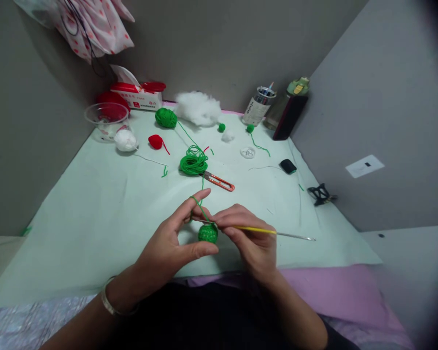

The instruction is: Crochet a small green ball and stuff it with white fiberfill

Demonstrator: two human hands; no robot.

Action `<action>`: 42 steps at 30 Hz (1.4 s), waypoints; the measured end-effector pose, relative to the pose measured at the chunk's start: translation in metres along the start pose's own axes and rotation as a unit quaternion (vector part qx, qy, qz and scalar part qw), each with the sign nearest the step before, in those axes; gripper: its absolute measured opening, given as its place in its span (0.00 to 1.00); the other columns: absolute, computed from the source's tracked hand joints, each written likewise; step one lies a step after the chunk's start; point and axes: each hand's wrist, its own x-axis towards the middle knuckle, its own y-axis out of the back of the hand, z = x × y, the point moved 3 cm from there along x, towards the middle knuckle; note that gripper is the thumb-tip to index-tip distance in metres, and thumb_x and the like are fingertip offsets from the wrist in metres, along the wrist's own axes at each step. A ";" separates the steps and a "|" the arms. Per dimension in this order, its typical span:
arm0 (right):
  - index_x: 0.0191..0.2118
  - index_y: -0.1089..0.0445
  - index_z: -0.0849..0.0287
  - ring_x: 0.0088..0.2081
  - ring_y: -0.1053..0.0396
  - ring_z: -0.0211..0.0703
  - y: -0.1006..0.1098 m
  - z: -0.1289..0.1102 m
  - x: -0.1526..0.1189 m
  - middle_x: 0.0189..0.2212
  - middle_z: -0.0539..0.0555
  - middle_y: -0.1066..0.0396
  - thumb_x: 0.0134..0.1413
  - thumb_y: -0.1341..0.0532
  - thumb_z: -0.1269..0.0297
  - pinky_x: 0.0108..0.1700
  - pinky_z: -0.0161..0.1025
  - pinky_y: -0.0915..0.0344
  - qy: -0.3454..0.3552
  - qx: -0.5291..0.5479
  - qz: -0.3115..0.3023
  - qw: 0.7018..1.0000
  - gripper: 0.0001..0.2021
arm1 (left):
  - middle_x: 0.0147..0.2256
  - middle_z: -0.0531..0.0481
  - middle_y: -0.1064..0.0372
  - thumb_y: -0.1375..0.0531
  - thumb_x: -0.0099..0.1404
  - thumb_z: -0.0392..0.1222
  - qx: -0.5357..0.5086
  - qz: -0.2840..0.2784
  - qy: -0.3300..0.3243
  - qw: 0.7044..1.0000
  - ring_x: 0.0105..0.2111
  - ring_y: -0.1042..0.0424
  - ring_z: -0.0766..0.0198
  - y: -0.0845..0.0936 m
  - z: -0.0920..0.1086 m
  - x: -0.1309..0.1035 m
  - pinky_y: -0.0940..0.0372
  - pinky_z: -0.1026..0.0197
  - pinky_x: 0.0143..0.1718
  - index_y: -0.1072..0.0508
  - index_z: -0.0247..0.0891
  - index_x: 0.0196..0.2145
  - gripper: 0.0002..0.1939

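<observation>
In the head view, a small round green crocheted piece (pixel 208 234) sits between the thumb and fingers of my left hand (pixel 162 245). Green yarn (pixel 203 210) loops over the raised left index finger and runs down to the piece. My right hand (pixel 257 245) grips a crochet hook (pixel 255 229) with a yellow handle. One metal end of the hook meets the top of the piece; the other points out to the right. The exact stitch at the tip is hidden by fingers. Beyond my hands lies a loose green yarn coil (pixel 193 165), with orange thread snips (pixel 219 181) touching it.
Farther back are a green yarn ball (pixel 166 117), white stuffing (pixel 199 108), a red crocheted piece (pixel 155 141), a white yarn ball (pixel 125 140) and a plastic cup (pixel 107 116). A pen can (pixel 257 108), bottle (pixel 277 114) and phone (pixel 290 118) stand back right. Walls enclose the table.
</observation>
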 end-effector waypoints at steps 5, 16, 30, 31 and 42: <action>0.43 0.16 0.48 0.39 0.21 0.43 0.000 0.010 0.000 0.38 0.53 0.16 0.65 0.32 0.65 0.40 0.41 0.23 -0.028 0.065 0.026 0.997 0.06 | 0.51 0.48 0.30 0.30 0.67 0.48 -0.055 0.001 0.046 0.997 0.53 0.27 0.57 -0.001 0.001 -0.003 0.36 0.54 0.60 0.43 0.50 0.74 0.43; 0.42 0.20 0.53 0.30 0.25 0.37 -0.001 0.023 0.002 0.35 0.53 0.17 0.68 0.34 0.61 0.33 0.35 0.27 -0.081 0.200 0.015 0.976 0.06 | 0.39 0.52 0.31 0.24 0.55 0.42 0.001 0.073 0.029 0.997 0.42 0.31 0.58 -0.002 0.005 0.001 0.35 0.55 0.52 0.40 0.41 0.71 0.50; 0.43 0.22 0.56 0.34 0.22 0.39 0.016 0.015 0.004 0.38 0.55 0.17 0.71 0.38 0.62 0.37 0.39 0.23 -0.068 0.166 -0.082 0.980 0.07 | 0.37 0.51 0.29 0.25 0.56 0.44 0.036 0.060 0.035 0.997 0.41 0.29 0.57 -0.003 0.005 0.001 0.35 0.53 0.51 0.34 0.42 0.68 0.45; 0.43 0.22 0.56 0.34 0.22 0.39 0.016 0.013 0.005 0.38 0.55 0.17 0.71 0.38 0.62 0.38 0.39 0.23 -0.066 0.156 -0.086 0.982 0.08 | 0.37 0.51 0.28 0.25 0.56 0.43 0.039 0.061 0.035 0.997 0.41 0.29 0.57 -0.002 0.004 0.000 0.35 0.53 0.51 0.34 0.42 0.68 0.45; 0.47 0.21 0.57 0.43 0.20 0.44 0.014 -0.006 0.006 0.41 0.57 0.17 0.71 0.40 0.69 0.44 0.43 0.22 0.056 -0.061 -0.127 0.988 0.09 | 0.36 0.52 0.27 0.26 0.58 0.44 0.088 0.085 0.024 0.992 0.40 0.28 0.57 -0.001 0.002 0.001 0.33 0.54 0.50 0.33 0.41 0.68 0.43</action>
